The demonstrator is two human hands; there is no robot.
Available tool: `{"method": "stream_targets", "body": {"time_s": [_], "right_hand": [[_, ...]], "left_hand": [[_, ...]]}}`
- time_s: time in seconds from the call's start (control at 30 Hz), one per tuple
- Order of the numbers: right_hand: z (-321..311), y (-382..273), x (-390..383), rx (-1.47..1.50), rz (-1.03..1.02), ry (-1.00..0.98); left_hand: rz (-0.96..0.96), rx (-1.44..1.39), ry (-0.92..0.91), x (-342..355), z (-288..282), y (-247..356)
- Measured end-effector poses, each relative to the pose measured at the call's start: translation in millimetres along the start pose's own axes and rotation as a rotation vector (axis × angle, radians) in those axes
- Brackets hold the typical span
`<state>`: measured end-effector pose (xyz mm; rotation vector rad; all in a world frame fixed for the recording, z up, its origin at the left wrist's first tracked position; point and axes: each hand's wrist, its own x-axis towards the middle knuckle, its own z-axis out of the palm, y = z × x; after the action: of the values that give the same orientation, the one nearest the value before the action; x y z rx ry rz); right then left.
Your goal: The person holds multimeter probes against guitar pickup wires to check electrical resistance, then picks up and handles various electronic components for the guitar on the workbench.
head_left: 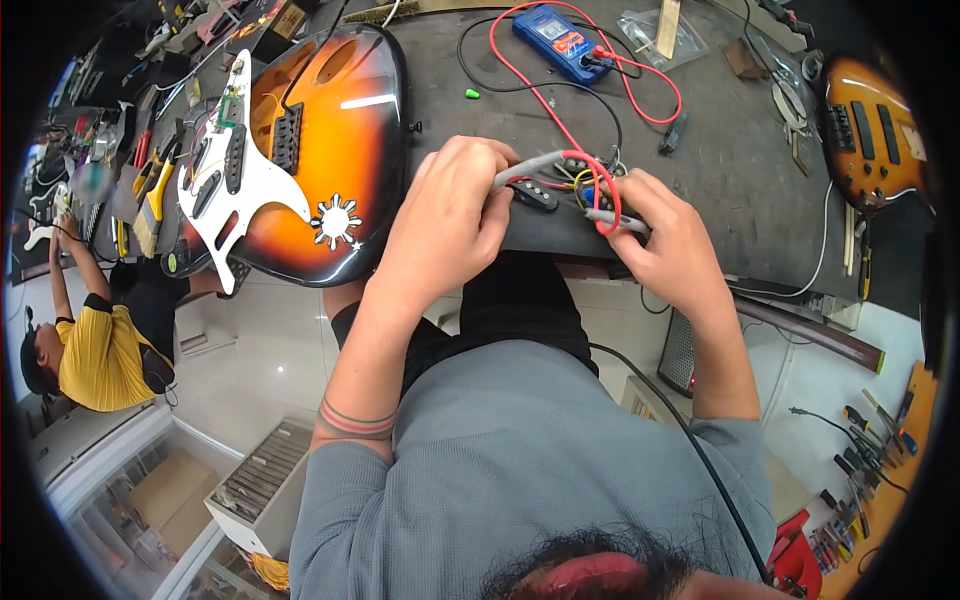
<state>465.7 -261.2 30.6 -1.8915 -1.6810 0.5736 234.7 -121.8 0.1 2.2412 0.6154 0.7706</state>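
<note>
My left hand (452, 212) is closed around a grey rod-like piece (530, 168) that joins a bent red cable (616, 195). A second grey piece (620, 218) at the cable's other end is pinched in my right hand (670, 232). Between and just beyond my hands lies a black guitar pickup (534, 195) with a row of silver pole pieces. Beside it are yellow and blue wires (585, 188), partly hidden by the red cable. Farther off, a blue multimeter (560, 42) has red and black leads running toward my hands.
A sunburst guitar body (350, 120) and a white pickguard (262, 182) fill the left of the dark bench (470, 95). Brushes (152, 215) and pliers lie beyond them. Another sunburst body (870, 130) stands far right. A person in yellow (105, 355) works at left.
</note>
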Motion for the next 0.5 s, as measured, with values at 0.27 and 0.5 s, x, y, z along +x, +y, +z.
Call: {"method": "stream_targets", "body": {"time_s": [0.27, 0.5], "right_hand": [[4.5, -8.2, -4.5, -0.242, -0.127, -0.008], [2.7, -4.5, -6.6, -0.302, -0.159, -0.049]], "left_hand": [[0.142, 0.368, 0.114, -12.6, -9.9, 8.9], [0.187, 0.295, 0.138, -41.3, -3.5, -4.2]]}}
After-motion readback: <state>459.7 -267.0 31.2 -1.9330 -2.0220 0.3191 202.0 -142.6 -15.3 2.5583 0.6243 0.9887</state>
